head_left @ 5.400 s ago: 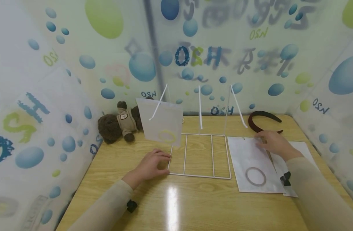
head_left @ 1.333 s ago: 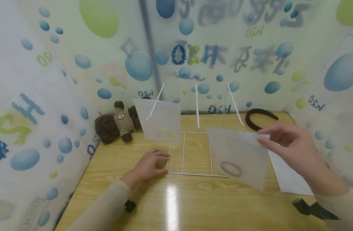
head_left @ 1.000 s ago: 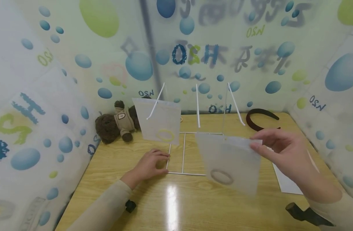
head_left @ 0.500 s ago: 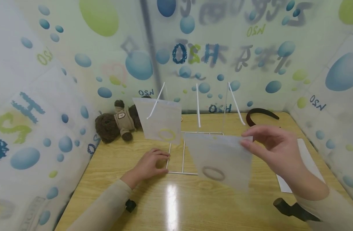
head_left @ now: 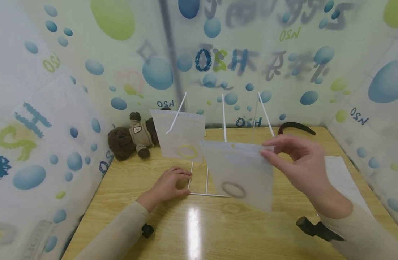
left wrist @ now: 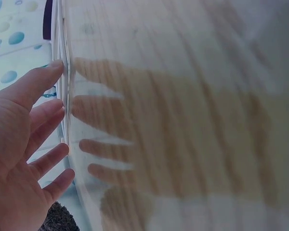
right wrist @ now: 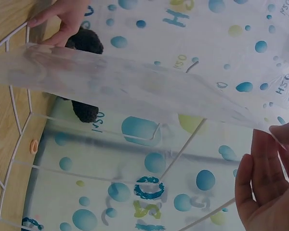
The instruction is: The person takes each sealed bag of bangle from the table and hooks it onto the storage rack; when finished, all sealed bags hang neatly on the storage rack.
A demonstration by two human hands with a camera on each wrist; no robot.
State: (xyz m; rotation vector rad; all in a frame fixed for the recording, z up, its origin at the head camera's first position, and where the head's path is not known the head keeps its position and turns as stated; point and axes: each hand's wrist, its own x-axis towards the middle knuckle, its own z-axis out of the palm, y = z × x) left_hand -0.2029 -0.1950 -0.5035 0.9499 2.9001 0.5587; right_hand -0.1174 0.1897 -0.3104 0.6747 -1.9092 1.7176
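Note:
My right hand (head_left: 299,162) pinches the upper right corner of a frosted plastic bag (head_left: 241,166) between thumb and fingers. The bag hangs tilted above the table, with a small hole in its top strip and a brownish ring (head_left: 223,189) inside. Behind it rises a white wire rack (head_left: 206,180) with three prongs (head_left: 224,117). A similar bag (head_left: 185,131) with a yellow ring (head_left: 178,151) hangs on the left prong. My left hand (head_left: 167,184) rests at the rack's front left corner; in the left wrist view its nearly straight fingers (left wrist: 50,159) touch the wire.
A brown teddy bear (head_left: 120,142) lies at the back left of the wooden table (head_left: 137,224). At the back right is a dark headband (head_left: 298,125). Another white bag (head_left: 340,173) lies flat beyond my right wrist. Bubble-patterned curtains (head_left: 267,47) enclose the table.
My right hand has lifted the bag with the brownish ring off the table and carried it left, then slightly up, in front of the rack. My left hand has stayed at the rack's corner.

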